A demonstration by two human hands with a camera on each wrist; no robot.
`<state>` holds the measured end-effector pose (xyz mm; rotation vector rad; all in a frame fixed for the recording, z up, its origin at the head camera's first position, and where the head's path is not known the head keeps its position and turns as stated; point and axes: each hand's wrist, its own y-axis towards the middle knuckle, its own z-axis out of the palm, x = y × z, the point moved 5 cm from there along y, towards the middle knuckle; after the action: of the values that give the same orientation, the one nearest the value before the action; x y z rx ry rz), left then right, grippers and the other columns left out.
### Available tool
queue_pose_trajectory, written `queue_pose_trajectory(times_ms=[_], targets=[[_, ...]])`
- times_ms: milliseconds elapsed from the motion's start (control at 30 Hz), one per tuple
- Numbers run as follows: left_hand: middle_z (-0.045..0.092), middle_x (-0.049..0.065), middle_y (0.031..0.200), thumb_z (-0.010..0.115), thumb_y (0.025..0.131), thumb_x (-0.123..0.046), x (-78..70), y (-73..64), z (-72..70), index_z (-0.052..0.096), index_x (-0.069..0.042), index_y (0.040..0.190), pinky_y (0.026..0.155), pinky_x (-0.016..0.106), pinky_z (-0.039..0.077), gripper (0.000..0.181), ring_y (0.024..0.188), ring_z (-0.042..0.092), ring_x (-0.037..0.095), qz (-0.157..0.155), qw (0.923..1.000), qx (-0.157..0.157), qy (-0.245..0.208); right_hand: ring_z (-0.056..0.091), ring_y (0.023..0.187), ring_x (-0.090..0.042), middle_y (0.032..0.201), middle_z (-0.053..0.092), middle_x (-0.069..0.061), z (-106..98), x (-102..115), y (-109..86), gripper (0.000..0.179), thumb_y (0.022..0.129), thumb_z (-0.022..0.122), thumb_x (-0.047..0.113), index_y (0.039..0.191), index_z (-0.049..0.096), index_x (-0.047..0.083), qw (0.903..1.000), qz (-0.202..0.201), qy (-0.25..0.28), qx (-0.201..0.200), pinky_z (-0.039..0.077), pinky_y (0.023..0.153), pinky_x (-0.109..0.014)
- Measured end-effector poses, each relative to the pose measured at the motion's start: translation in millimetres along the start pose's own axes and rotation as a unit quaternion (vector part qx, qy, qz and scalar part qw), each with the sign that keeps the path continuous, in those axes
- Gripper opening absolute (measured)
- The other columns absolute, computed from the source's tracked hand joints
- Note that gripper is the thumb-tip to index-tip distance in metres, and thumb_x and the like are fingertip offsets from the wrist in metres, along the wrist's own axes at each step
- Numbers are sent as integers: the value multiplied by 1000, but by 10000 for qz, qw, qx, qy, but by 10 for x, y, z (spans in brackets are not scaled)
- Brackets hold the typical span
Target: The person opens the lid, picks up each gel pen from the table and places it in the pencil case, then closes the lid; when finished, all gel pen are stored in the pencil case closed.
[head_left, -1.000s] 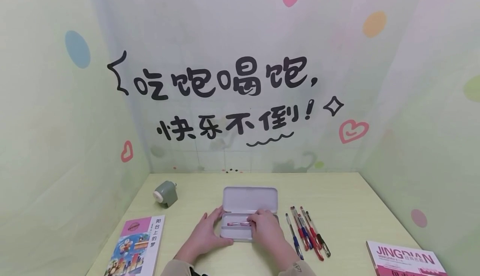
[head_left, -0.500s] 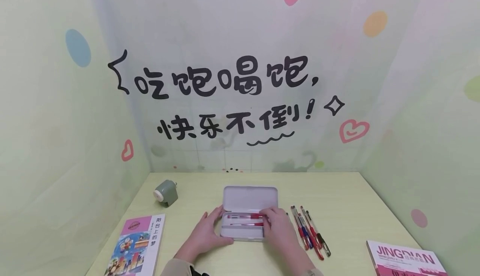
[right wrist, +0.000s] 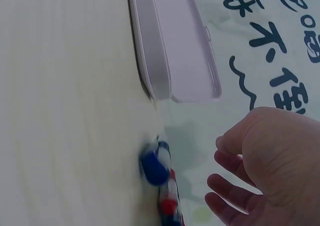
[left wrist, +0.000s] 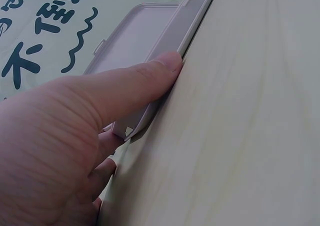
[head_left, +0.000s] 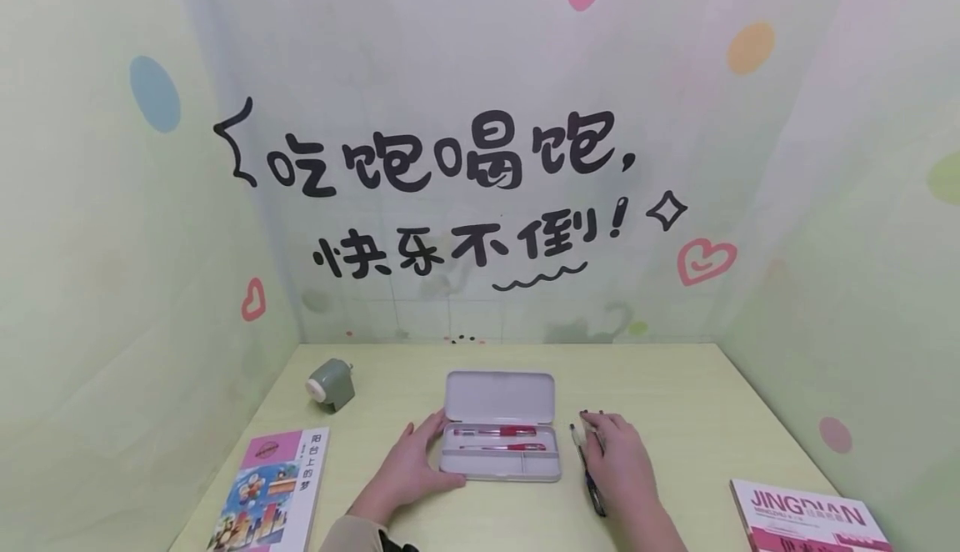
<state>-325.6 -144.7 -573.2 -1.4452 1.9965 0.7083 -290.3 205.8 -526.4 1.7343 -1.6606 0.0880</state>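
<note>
Here we are steadying the pencil case (head_left: pixel 501 452) at lower centre of the head view with our left hand (head_left: pixel 411 470) while our right hand (head_left: pixel 621 462) hovers over the loose pens (head_left: pixel 589 473) just right of it; we judge the step in hand to be picking one more pen off the table (head_left: pixel 690 419), and to do it well we should single out one barrel with thumb and forefinger rather than rake the bunch, since the pens lie touching one another and could roll. The case lies open, its lid (head_left: pixel 500 397) tipped back toward the wall, with two red pens (head_left: pixel 497 439) already lying lengthwise in the tray. In the left wrist view our left thumb (left wrist: pixel 135 81) lies straight along the near edge of the case, touching it, the other fingers tucked beside its end; the hand presses rather than grips. In the right wrist view our right hand (right wrist: pixel 260 171) is loosely curled, fingers apart and holding nothing, near the blurred blue and red pen ends (right wrist: pixel 159 171) at lower centre. Elsewhere a pencil sharpener (head_left: pixel 331 383) sits mid-left, a picture book (head_left: pixel 273 494) lower left, a pink book (head_left: pixel 810 519) lower right
</note>
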Motion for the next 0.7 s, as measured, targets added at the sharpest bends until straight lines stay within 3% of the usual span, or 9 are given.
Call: queue_pose_trajectory(times_ms=[133, 433, 700], targets=[[53, 11, 171, 100, 69, -54, 3, 2, -5, 36, -17, 173, 140, 71, 10, 127, 163, 39, 47, 15, 10000, 0, -13, 71, 121, -47, 132, 73, -23, -133, -175, -41, 34, 104, 70, 12, 137, 73, 5, 9979, 586, -151, 252, 61, 104, -68], [54, 11, 170, 100, 69, -55, 24, 15, -16, 36, -16, 173, 139, 71, 11, 128, 163, 38, 48, -12, 10000, -17, 32, 67, 127, -54, 140, 67, -33, -234, -448, -140, 41, 103, 68, 14, 141, 69, -1, 9886, 1275, -469, 643, 57, 107, -72], [54, 11, 170, 100, 70, -55, 43, 16, 3, 36, -17, 173, 140, 71, 11, 128, 164, 38, 48, 0, 10000, -27, 5, 72, 114, -50, 127, 71, -33, -265, -549, -179, 37, 101, 70, 16, 132, 72, -5, 9789, 1620, -745, 1003, 61, 98, -68]])
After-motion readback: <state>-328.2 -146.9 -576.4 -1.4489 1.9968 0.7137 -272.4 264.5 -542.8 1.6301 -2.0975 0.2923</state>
